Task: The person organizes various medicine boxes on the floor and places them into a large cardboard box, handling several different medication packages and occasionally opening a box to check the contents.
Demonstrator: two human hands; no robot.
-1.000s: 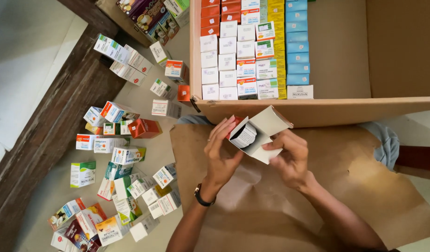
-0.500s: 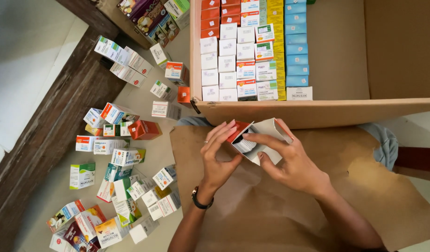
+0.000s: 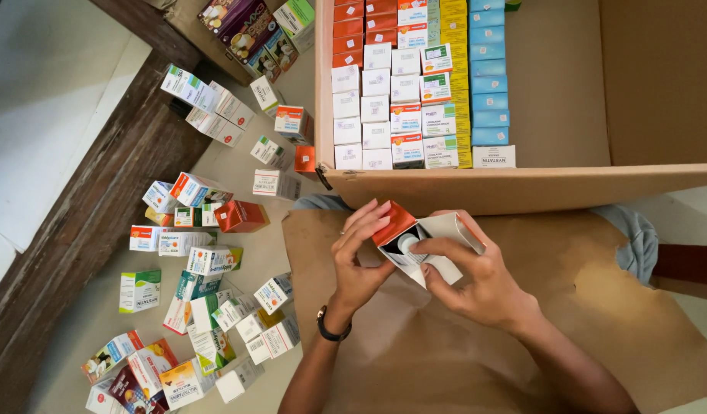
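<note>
Both hands hold a small white medicine carton (image 3: 444, 230) with an orange end flap, over a brown cardboard flap (image 3: 461, 337). My left hand (image 3: 359, 257), with a ring and a dark wristwatch, cups the carton's open orange end. My right hand (image 3: 476, 280) grips the carton body from the right, its forefinger pressing a white-capped bottle (image 3: 409, 244) that sits in the carton's mouth. Just beyond the hands stands the near wall of a large cardboard box (image 3: 522, 184).
The large box holds neat rows of white, orange, yellow and blue medicine cartons (image 3: 415, 84) along its left side; its right part shows bare cardboard. Several loose cartons (image 3: 208, 261) lie scattered on the floor at left, beside a dark wooden beam (image 3: 85, 215).
The carton's white flap has come down and the bottle has gone deeper into the carton. My right forefinger moved from the carton's side onto the bottle top.
</note>
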